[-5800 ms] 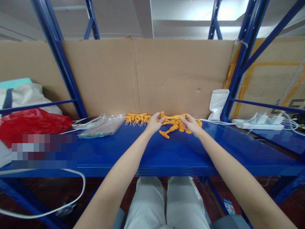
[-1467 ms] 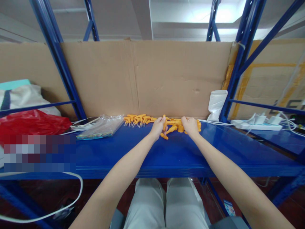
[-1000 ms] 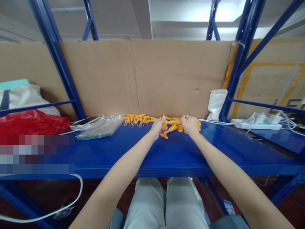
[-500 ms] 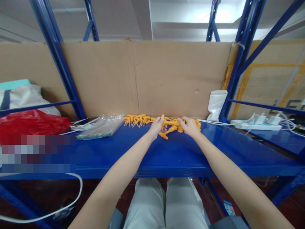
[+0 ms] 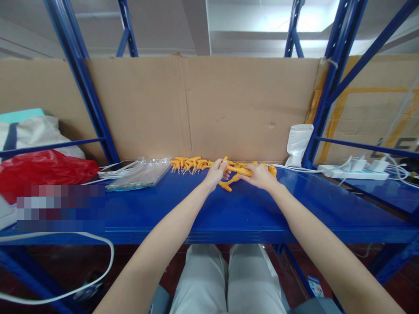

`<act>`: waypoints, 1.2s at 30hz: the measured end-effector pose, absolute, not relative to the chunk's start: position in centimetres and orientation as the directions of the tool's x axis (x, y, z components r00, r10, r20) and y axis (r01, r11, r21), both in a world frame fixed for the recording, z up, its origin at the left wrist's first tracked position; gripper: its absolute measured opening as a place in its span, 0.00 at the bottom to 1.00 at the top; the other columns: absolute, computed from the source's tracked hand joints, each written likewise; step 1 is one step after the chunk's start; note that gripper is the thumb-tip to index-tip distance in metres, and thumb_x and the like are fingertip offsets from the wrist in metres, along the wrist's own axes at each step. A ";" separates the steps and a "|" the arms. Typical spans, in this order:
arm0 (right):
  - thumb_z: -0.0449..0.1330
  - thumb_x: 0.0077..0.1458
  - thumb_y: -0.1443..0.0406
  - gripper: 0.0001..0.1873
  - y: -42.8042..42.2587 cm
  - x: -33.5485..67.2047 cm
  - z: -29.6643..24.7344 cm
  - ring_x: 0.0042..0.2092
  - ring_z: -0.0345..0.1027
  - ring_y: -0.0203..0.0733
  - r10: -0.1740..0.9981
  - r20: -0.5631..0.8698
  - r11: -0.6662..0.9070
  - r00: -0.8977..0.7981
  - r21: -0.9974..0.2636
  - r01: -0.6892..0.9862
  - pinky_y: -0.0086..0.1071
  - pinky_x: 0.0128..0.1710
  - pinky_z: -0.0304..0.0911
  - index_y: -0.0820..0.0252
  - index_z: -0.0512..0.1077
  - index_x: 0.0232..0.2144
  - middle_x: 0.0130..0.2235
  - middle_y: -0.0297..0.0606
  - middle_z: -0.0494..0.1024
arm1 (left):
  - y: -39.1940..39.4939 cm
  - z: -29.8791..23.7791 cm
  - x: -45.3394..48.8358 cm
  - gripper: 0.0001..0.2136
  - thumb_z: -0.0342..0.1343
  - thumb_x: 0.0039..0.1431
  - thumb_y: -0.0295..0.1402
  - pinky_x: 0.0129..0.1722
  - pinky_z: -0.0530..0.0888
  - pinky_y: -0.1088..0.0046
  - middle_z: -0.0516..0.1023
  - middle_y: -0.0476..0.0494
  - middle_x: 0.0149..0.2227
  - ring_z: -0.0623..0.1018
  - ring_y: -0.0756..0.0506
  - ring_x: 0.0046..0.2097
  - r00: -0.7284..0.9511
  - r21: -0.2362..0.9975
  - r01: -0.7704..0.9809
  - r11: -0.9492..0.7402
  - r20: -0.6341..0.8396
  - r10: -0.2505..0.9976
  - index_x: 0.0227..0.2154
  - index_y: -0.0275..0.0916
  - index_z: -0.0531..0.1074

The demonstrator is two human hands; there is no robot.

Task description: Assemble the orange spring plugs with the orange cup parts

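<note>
My left hand [image 5: 216,174] is closed around the T-shaped handle end of an orange plastic corkscrew [image 5: 242,170]. The shaft part, a smooth orange sleeve, points to the right, and its metal screw is out of sight. My right hand [image 5: 260,175] is closed on the sleeve end, its fingers partly hidden. Just below lies another orange T-handled piece [image 5: 225,186] on the blue shelf. More orange parts [image 5: 272,171] show behind and beside my right hand. To the left of my left hand, several orange corkscrews [image 5: 186,163] with bare metal spirals lie in a row against the cardboard.
A clear plastic bag [image 5: 140,174] lies on the blue shelf [image 5: 242,213] at left, near a red bag [image 5: 49,168]. A white pouch [image 5: 298,144] leans by the right post, beside a power strip [image 5: 353,171] with cables. Cardboard [image 5: 235,100] walls the back.
My right hand has turned and changed its grip along the sleeve, which now tilts down toward the right. My left hand keeps its hold on the handle end.
</note>
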State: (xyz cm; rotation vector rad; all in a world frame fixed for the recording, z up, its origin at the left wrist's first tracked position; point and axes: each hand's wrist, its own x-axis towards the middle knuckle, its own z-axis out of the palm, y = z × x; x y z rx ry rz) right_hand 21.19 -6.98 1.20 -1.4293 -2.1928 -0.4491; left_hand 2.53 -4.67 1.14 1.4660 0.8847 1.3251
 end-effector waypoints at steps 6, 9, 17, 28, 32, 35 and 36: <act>0.57 0.61 0.56 0.15 -8.0 20.2 1.7 0.46 0.76 0.51 0.791 0.525 0.317 -0.314 0.087 0.945 0.39 0.47 0.57 0.59 0.77 0.41 0.42 0.47 0.84 | -4.7 1.1 2.7 0.11 0.56 0.65 0.38 0.22 0.69 0.83 0.71 0.56 0.20 0.71 0.56 0.20 0.217 0.912 -0.087 -0.402 0.411 0.886 0.30 0.38 0.64; 0.55 0.62 0.58 0.15 -8.4 19.7 2.0 0.47 0.76 0.51 0.819 0.496 0.266 -0.287 0.114 0.957 0.40 0.48 0.56 0.60 0.76 0.43 0.42 0.47 0.84 | -4.6 1.0 2.8 0.12 0.57 0.64 0.39 0.22 0.68 0.83 0.70 0.56 0.20 0.71 0.56 0.20 0.241 0.901 -0.085 -0.426 0.434 0.868 0.30 0.39 0.65; 0.51 0.63 0.62 0.19 -8.2 19.0 1.7 0.47 0.77 0.51 0.873 0.437 0.148 -0.216 0.185 0.972 0.39 0.50 0.55 0.62 0.76 0.49 0.42 0.51 0.83 | -4.3 0.8 2.8 0.09 0.54 0.66 0.35 0.22 0.69 0.83 0.72 0.55 0.20 0.71 0.56 0.20 0.287 0.902 -0.053 -0.429 0.425 0.858 0.31 0.38 0.65; 0.52 0.61 0.63 0.18 -8.4 18.0 1.6 0.46 0.77 0.53 0.887 0.433 0.146 -0.162 0.071 0.987 0.39 0.47 0.61 0.61 0.80 0.43 0.40 0.50 0.84 | -5.1 1.0 3.0 0.06 0.55 0.65 0.30 0.23 0.69 0.83 0.71 0.57 0.19 0.71 0.56 0.20 0.327 0.899 -0.026 -0.438 0.421 0.846 0.31 0.38 0.66; 0.51 0.62 0.64 0.18 -8.2 17.8 1.4 0.46 0.77 0.54 0.892 0.429 0.121 -0.140 0.071 0.990 0.39 0.46 0.63 0.61 0.80 0.45 0.41 0.52 0.84 | -5.2 1.1 3.1 0.06 0.54 0.65 0.28 0.23 0.68 0.82 0.71 0.56 0.19 0.70 0.55 0.19 0.309 0.903 -0.009 -0.430 0.412 0.857 0.31 0.38 0.66; 0.51 0.63 0.63 0.19 -8.1 17.8 1.5 0.48 0.77 0.55 0.885 0.441 0.102 -0.147 0.123 0.987 0.39 0.48 0.63 0.62 0.79 0.46 0.42 0.54 0.83 | -5.3 1.2 3.1 0.06 0.50 0.66 0.26 0.24 0.68 0.81 0.70 0.56 0.20 0.70 0.55 0.19 0.286 0.900 0.027 -0.435 0.410 0.866 0.31 0.38 0.67; 0.51 0.64 0.62 0.19 -8.0 17.8 1.5 0.48 0.77 0.54 0.883 0.444 0.102 -0.154 0.140 0.985 0.39 0.48 0.63 0.62 0.79 0.46 0.43 0.55 0.83 | -5.4 1.2 3.1 0.07 0.50 0.66 0.26 0.24 0.68 0.81 0.70 0.56 0.20 0.69 0.55 0.19 0.281 0.899 0.034 -0.437 0.411 0.867 0.31 0.38 0.66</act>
